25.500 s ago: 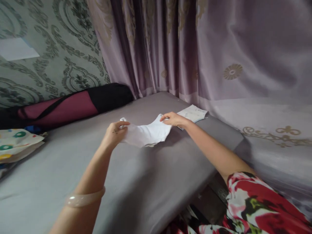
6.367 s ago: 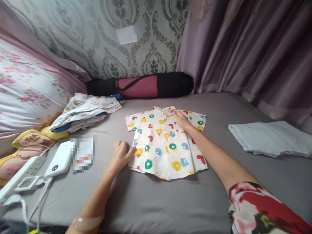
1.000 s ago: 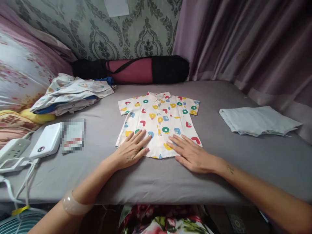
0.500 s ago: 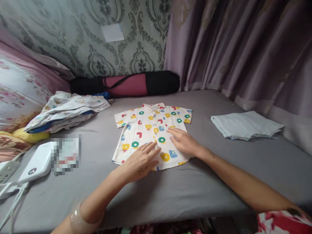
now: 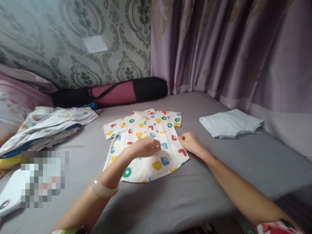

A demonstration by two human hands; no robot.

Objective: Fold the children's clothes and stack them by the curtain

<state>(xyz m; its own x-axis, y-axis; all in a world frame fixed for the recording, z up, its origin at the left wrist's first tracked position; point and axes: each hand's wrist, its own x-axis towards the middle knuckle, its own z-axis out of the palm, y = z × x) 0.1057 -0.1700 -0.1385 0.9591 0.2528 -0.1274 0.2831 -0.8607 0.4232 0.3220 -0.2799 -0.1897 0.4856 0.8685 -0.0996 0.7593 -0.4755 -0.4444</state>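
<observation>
A small short-sleeved shirt [image 5: 146, 165], white with colourful letter-like prints, lies flat and front up on the grey sheet, its collar pointing away from me. My right hand [image 5: 191, 143] is closed in a pinch on the shirt's right side edge, below the sleeve. Over the middle of the shirt hovers my left hand [image 5: 148, 147], its fingers loosely curled together and apparently holding nothing. It hides part of the shirt's button front.
Light blue folded cloth [image 5: 230, 123] lies to the right. A pile of clothes [image 5: 56, 122] is at the left, with a white device [image 5: 17, 188] nearer me. A black and maroon long bag [image 5: 114, 92] rests along the wall, beside purple curtains [image 5: 207, 48].
My right hand has slid off the shirt's front to its right edge and pinched it. My left hand has lifted off the fabric and curled its fingers. The view has turned rightward.
</observation>
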